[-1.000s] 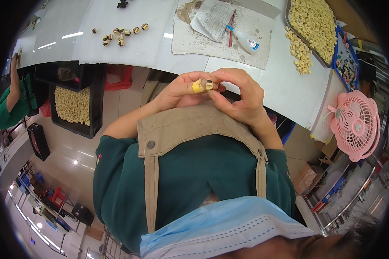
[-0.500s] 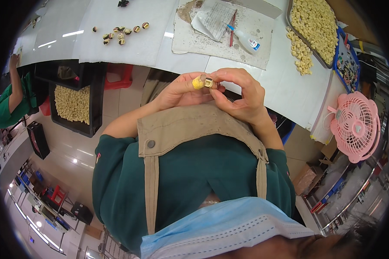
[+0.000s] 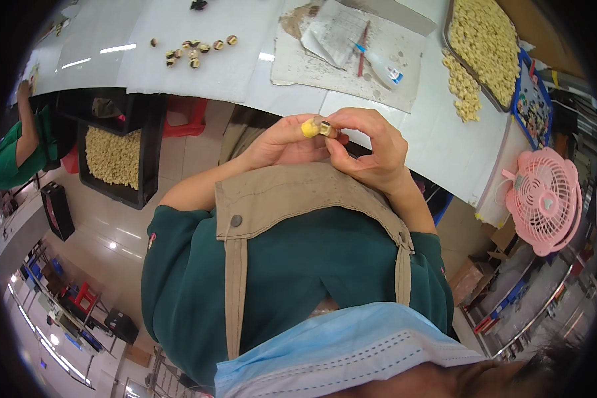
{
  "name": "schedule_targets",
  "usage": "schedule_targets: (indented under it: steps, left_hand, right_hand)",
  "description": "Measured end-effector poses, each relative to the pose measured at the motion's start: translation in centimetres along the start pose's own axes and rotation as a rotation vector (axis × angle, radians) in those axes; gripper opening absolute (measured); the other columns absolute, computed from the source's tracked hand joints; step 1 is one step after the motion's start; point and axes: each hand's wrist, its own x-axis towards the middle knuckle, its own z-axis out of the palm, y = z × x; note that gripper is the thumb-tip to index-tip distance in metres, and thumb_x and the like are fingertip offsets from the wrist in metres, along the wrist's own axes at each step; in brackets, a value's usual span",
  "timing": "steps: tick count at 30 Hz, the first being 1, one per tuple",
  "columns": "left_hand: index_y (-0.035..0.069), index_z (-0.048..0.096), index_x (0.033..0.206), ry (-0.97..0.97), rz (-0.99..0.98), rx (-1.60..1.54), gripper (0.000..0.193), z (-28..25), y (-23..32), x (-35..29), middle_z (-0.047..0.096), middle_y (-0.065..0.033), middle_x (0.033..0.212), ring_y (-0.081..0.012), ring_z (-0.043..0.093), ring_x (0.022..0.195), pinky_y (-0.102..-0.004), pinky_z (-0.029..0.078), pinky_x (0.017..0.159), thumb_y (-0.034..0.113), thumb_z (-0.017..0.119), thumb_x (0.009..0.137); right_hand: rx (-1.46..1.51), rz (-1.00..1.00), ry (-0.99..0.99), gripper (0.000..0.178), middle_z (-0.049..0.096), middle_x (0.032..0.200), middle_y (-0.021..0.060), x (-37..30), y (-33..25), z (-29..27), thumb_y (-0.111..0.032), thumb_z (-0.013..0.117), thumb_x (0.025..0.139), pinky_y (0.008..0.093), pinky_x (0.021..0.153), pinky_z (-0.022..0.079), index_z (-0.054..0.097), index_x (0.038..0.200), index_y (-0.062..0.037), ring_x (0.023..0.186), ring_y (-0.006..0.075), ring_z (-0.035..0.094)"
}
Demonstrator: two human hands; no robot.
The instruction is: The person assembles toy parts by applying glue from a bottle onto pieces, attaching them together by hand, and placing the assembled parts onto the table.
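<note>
1. Two hands here, one small cream-and-dark piece [image 3: 326,129] between them, above the person's lap just off the edge of the white desk [image 3: 438,142].
2. Left hand [image 3: 288,140] is closed, pinching that piece at the thumb, which wears one yellow wrap [image 3: 310,127]. Right hand [image 3: 371,142] has thumb and forefinger curled into a loose ring, tips right at the piece. Gripping or just touching? Can't tell.
3. On the desk I count about eleven striped pieces [image 3: 194,63]; they bunch up, so maybe one off. Also one white bottle [image 3: 383,69] with a blue tip and one red stick [image 3: 365,46].
4. Way too many cream pieces [image 3: 484,46] to count in the one dark-rimmed tray at right, with a bunch spilling beside it. One pink fan [image 3: 544,202] below.
5. Fingertips hide part of the held piece. A dark item [image 3: 198,4] gets cut off up top, and a co-worker's green sleeve [image 3: 20,149] blurs out at far left.
6. Labels: the bottle has a blue-and-white one, and the paper [image 3: 338,33] has print too tiny to make out.
</note>
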Motion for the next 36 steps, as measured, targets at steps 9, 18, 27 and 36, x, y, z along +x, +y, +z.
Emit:
schedule_targets:
  steps: [9,18,27,36]
  left_hand:
    - [0.013,0.063,0.089,0.409,0.776,1.845,0.023,0.9,4.5,0.2,0.056,-0.0039,0.094,-0.0225,0.052,0.101,-0.0376,0.037,0.089,0.01,0.068,0.067]
    - [0.017,0.065,0.092,1.002,0.836,2.79,0.023,-3.1,12.3,-0.3,0.057,0.0012,0.103,-0.0225,0.047,0.11,-0.0649,0.019,0.091,0.021,0.062,0.069]
    - [0.017,0.067,0.09,0.893,0.976,2.442,0.019,-3.2,18.5,2.8,0.064,0.0027,0.088,-0.015,0.056,0.087,-0.0418,0.033,0.076,0.026,0.065,0.073]
    - [0.014,0.065,0.09,1.007,0.319,2.575,0.017,-2.9,21.6,5.3,0.064,0.0,0.088,-0.0196,0.058,0.079,-0.0336,0.038,0.068,0.018,0.061,0.074]
  right_hand:
    - [0.042,-0.053,-0.025,0.058,0.055,0.106,0.0135,0.2,1.1,-0.7,-0.004,0.076,0.061,0.0344,0.083,0.045,0.048,0.112,-0.0036,0.095,0.0282,0.055]
    - [-0.073,0.129,0.025,0.04,0.057,0.099,0.0136,-1.1,2.0,-2.3,0.001,0.071,0.064,0.0294,0.075,0.048,0.056,0.102,-0.0004,0.088,0.0239,0.057]
    - [-0.02,0.158,0.067,0.031,0.061,0.091,0.0126,-1.2,3.5,-4.1,0.004,0.068,0.067,0.0278,0.071,0.048,0.058,0.096,0.0004,0.081,0.0221,0.06]
    - [-0.018,0.261,0.109,0.018,0.063,0.08,0.0108,-2.3,3.3,-5.4,0.006,0.064,0.071,0.026,0.065,0.048,0.06,0.088,0.0014,0.072,0.0195,0.061]
